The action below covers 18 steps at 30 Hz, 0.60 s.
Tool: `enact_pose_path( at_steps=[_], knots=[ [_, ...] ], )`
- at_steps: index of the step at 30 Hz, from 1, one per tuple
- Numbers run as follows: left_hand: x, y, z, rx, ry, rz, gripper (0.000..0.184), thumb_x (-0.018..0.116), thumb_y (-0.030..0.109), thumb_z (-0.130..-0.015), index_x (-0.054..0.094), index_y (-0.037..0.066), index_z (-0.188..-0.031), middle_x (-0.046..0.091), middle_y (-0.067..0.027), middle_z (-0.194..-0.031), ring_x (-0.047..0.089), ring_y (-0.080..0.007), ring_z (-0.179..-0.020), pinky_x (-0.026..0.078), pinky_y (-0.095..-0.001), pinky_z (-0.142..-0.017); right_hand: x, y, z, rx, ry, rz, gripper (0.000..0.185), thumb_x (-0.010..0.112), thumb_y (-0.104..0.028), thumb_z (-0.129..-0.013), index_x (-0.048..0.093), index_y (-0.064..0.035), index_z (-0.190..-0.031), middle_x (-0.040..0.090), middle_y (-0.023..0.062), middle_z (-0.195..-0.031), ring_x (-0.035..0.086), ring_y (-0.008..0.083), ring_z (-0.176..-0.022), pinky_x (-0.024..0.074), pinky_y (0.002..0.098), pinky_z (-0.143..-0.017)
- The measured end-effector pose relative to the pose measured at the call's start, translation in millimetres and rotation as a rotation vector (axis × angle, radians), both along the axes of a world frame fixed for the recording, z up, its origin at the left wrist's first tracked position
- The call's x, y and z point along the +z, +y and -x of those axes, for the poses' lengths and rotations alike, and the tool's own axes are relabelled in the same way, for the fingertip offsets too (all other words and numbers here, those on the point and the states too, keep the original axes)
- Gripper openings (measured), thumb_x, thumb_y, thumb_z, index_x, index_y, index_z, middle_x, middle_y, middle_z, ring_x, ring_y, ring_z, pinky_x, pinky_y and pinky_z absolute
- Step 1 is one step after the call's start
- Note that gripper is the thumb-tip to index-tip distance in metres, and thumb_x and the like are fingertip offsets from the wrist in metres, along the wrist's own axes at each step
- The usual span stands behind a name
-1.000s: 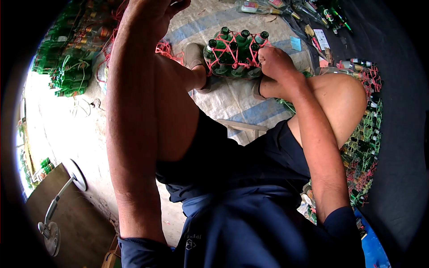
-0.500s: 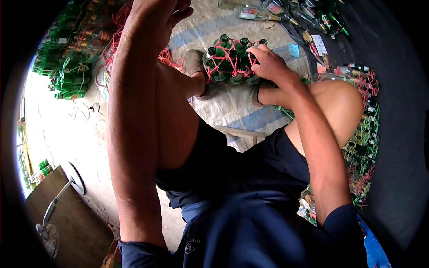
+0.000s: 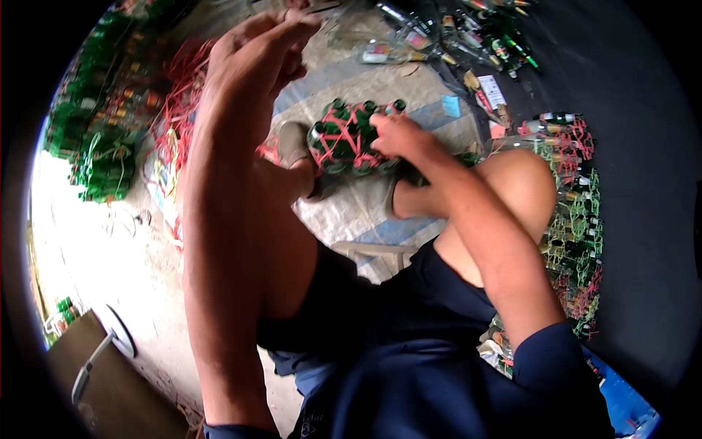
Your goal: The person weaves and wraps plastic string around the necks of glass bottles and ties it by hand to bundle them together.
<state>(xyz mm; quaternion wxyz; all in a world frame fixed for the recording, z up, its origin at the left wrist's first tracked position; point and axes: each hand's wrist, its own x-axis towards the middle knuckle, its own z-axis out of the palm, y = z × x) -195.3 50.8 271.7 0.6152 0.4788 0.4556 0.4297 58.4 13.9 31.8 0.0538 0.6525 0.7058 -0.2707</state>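
Note:
My left hand (image 3: 267, 44) is raised high at the top left, its fingers curled together. A thin dark object (image 3: 326, 9) shows just past its fingertips; what it is I cannot make out. Between my feet stands a bundle of green glass bottles (image 3: 344, 152), upright and laced round with pink string (image 3: 338, 139). My right hand (image 3: 398, 137) is at the right side of this bundle, fingers bent around the string by the bottle necks. Part of the bundle's right side is hidden behind that hand.
Loose bottles (image 3: 395, 53) lie on the sheet at the top. Tied green bottles (image 3: 106, 168) and a tangle of red string (image 3: 183, 88) are on the left. More netted bottles (image 3: 578, 219) line the right. A low stool frame (image 3: 373, 249) stands below the bundle.
The view has shifted, so the bundle sits lower and further left. More of my left hand shows, with the thin dark object by its fingertips. My right hand stays at the bundle.

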Motion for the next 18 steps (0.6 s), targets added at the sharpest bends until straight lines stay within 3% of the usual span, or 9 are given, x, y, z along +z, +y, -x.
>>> enact_pose_path(
  at_steps=[3,5,7,10,15,17,18],
  knots=[
    [6.6,0.2,-7.1,0.026,-0.030,0.063,0.018,0.077,0.024,-0.089,0.069,0.010,-0.097,0.052,0.0072,-0.076,0.048,-0.0060,-0.070,0.045,-0.0260,-0.080,20.5,-0.9,12.0,-0.009,-0.091,-0.041,0.036,0.077,-0.019,-0.080,0.069,-0.0067,-0.113,0.073,0.0212,-0.116,0.070,0.0419,-0.111,0.0565,0.0501,-0.096],
    [8.0,2.0,-12.0,0.054,-0.028,0.078,0.016,0.076,0.023,-0.089,0.069,0.011,-0.099,0.051,0.0079,-0.076,0.047,-0.0052,-0.070,0.044,-0.0248,-0.080,2.8,2.8,14.7,-0.076,-0.163,-0.070,0.029,0.077,-0.013,-0.080,0.076,-0.0078,-0.108,0.074,0.0196,-0.114,0.072,0.0369,-0.110,0.0584,0.0504,-0.091],
    [8.6,4.0,-15.8,-0.006,-0.081,0.064,0.014,0.075,0.023,-0.090,0.067,0.013,-0.095,0.052,0.0093,-0.078,0.047,-0.0042,-0.071,0.042,-0.0240,-0.078,2.2,1.2,11.0,-0.061,-0.121,-0.038,0.026,0.066,-0.010,-0.084,0.071,-0.0112,-0.110,0.070,0.0224,-0.117,0.067,0.0440,-0.113,0.0542,0.0540,-0.097],
    [13.3,1.6,-25.1,-0.035,-0.091,0.058,0.014,0.075,0.024,-0.091,0.067,0.013,-0.095,0.054,0.0092,-0.081,0.048,-0.0039,-0.072,0.042,-0.0249,-0.080,5.6,2.5,9.6,-0.065,-0.107,-0.046,0.029,0.081,-0.009,-0.077,0.077,-0.0051,-0.106,0.075,0.0193,-0.112,0.073,0.0374,-0.109,0.0606,0.0477,-0.088],
    [12.6,-1.2,-31.2,-0.007,-0.134,0.087,0.018,0.074,0.026,-0.093,0.067,0.012,-0.102,0.062,0.0067,-0.086,0.056,-0.0056,-0.081,0.044,-0.0261,-0.086,15.8,10.6,2.7,-0.051,-0.082,0.012,0.029,0.081,-0.009,-0.078,0.076,-0.0020,-0.106,0.075,0.0213,-0.112,0.072,0.0390,-0.110,0.0605,0.0477,-0.089],
    [28.4,-22.9,-46.9,0.134,-0.047,0.047,0.017,0.063,0.019,-0.102,0.065,0.011,-0.116,0.062,0.0028,-0.103,0.060,-0.0072,-0.094,0.048,-0.0273,-0.092,16.5,14.1,-1.8,-0.043,-0.060,-0.011,0.028,0.080,-0.009,-0.077,0.076,-0.0011,-0.105,0.075,0.0217,-0.111,0.072,0.0396,-0.109,0.0606,0.0476,-0.089],
    [56.5,-75.7,-28.8,0.134,-0.046,0.049,0.017,0.063,0.019,-0.102,0.065,0.011,-0.116,0.062,0.0028,-0.103,0.060,-0.0072,-0.094,0.048,-0.0273,-0.092,16.7,16.8,-2.9,-0.028,-0.073,-0.003,0.030,0.078,-0.008,-0.078,0.075,-0.0011,-0.107,0.073,0.0212,-0.115,0.071,0.0397,-0.110,0.0599,0.0482,-0.090]
  ],
)
